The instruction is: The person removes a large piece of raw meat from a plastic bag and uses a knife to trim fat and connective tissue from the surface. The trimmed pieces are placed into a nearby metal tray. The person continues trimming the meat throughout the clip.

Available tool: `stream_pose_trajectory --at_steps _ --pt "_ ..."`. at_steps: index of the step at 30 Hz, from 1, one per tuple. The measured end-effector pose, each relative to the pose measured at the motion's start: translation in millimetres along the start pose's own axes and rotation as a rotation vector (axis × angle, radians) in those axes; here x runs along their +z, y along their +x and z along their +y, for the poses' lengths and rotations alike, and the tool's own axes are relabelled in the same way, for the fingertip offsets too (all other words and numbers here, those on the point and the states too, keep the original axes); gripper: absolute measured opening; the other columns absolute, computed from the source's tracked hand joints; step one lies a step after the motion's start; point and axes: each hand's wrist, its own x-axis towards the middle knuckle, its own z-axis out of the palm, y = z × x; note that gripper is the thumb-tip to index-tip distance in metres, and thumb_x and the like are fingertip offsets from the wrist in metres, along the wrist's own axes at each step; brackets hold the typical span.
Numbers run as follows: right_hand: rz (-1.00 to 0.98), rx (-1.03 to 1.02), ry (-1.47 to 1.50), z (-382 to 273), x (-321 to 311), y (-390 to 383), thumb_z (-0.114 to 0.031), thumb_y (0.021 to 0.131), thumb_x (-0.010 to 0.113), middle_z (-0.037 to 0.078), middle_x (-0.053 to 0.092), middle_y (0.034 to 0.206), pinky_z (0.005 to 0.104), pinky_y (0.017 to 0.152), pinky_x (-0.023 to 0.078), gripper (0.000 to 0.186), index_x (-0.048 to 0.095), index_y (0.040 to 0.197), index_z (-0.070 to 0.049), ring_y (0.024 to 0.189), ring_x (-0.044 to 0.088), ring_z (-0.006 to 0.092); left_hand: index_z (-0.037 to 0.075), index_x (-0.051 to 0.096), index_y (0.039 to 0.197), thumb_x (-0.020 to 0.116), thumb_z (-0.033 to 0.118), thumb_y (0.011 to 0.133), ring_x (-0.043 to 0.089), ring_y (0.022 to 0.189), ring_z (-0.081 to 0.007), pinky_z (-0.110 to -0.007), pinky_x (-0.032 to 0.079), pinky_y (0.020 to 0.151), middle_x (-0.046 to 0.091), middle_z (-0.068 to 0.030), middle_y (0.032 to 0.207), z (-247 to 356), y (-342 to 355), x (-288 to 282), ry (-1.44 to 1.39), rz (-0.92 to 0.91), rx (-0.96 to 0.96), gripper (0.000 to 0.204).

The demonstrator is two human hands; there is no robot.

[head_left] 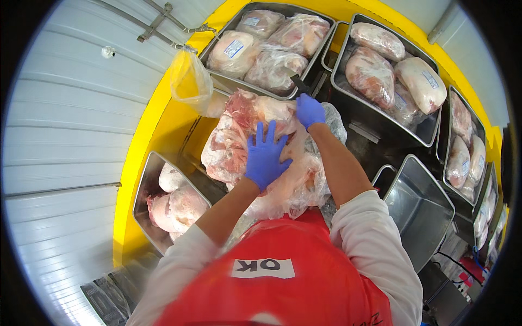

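Note:
A large piece of raw meat (239,117), pale and pinkish red, lies in front of me, partly wrapped in clear plastic film (304,187). My left hand (265,157), in a blue glove, rests on it with the fingers spread. Over the meat's far right edge, my gloved right hand (311,111) is closed. A dark, flat piece (299,85) sticks out just beyond its knuckles. What the right fingers grip is hidden by the hand itself.
Metal tubs with bagged meat stand at the far side (205,58), far right (340,81) and right (451,179). Another tub (142,209) with meat is at left. A bare-bottomed metal tub (418,212) sits near right. A clear plastic bag (190,81) hangs by the yellow wall band.

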Motion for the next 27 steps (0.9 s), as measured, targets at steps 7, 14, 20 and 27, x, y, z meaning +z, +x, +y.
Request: stream_pose_trajectory --at_steps 7,14,20,27 --pt "0.022 0.34 -0.024 78 16 -34 -0.035 0.107 0.047 0.029 0.072 0.108 0.0576 0.091 0.053 0.037 0.065 0.115 -0.003 0.104 0.068 0.0495 0.024 0.068 0.136 0.073 0.044 0.088 0.021 0.155 -0.051 -0.066 0.027 0.117 0.025 -0.0152 0.171 -1 4 5 0.013 0.015 0.063 0.053" --pt "0.076 0.225 0.239 60 -25 -106 -0.036 0.106 0.051 0.033 0.068 0.1 0.0562 0.084 0.05 0.043 0.068 0.097 0.004 0.095 0.065 0.052 0.021 0.069 0.134 0.075 0.043 0.086 0.024 0.154 -0.0505 -0.064 0.03 0.118 0.029 -0.0133 0.17 -16 -3 4 -0.037 0.046 0.1 0.053" --pt "-0.195 0.378 0.388 47 -27 -227 -0.03 0.102 0.057 0.031 0.068 0.09 0.056 0.08 0.051 0.036 0.069 0.092 0.003 0.09 0.067 0.0497 0.02 0.07 0.132 0.084 0.035 0.074 0.026 0.154 -0.0491 -0.062 0.032 0.119 0.032 -0.0107 0.17 -35 -20 -17 -0.078 -0.071 0.204 0.061" --pt "0.024 0.215 0.178 67 -37 -180 -0.039 0.096 0.07 0.03 0.065 0.122 0.0551 0.094 0.051 0.044 0.069 0.122 -0.005 0.108 0.064 0.0488 0.018 0.069 0.133 0.086 0.032 0.072 0.029 0.155 -0.0429 -0.058 0.034 0.118 0.04 -0.0058 0.166 -27 -24 -5 -0.046 -0.066 0.262 0.065"
